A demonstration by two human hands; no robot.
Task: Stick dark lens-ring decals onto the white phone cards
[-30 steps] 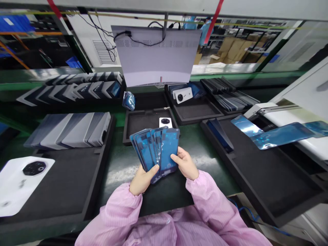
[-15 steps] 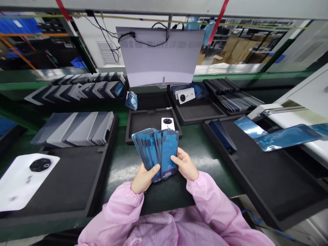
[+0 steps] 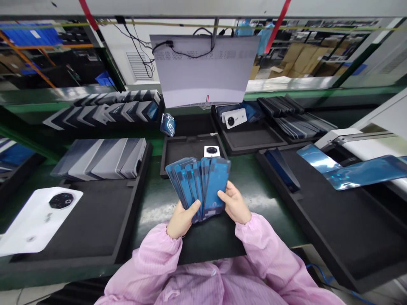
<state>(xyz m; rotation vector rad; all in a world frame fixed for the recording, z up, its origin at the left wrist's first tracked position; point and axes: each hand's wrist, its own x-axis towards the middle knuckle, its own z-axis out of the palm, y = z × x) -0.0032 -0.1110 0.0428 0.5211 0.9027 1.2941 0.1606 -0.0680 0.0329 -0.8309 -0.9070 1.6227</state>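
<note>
**Fanned panels held in both hands above the counter**

A fan of blue-filmed panels (image 3: 193, 186) is held upright over the green counter (image 3: 254, 190), close in front of the pink sleeves. It sits just short of a small black tray (image 3: 182, 150), in which one white camera cover (image 3: 211, 151) lies. The lower ends of the fan are enclosed by the left hand (image 3: 180, 219), with the thumb laid across the faces, so the whole bundle is carried by that grip. The front panel (image 3: 218, 182) alone is pinched by the right hand (image 3: 234, 206). The thumb rests on its face and the fingers are hidden behind it: a narrow grip at the lower right edge.

By judgement, the step is done well if the front panel is handled by its edges, since the film could be marked by a thumb pressed flat. The left grip is best made firm at the lower ends, yet not so tight that the panels bind. If it is too slack, the fan may slide apart onto the counter. It should also be checked that no second panel clings behind the front one.

To the left, a large foam tray (image 3: 95, 228) bears a white back cover (image 3: 38, 220) and a row of grey covers (image 3: 104, 157). To the right, loose blue films (image 3: 356, 173) are draped on a white machine (image 3: 365, 146).
</note>
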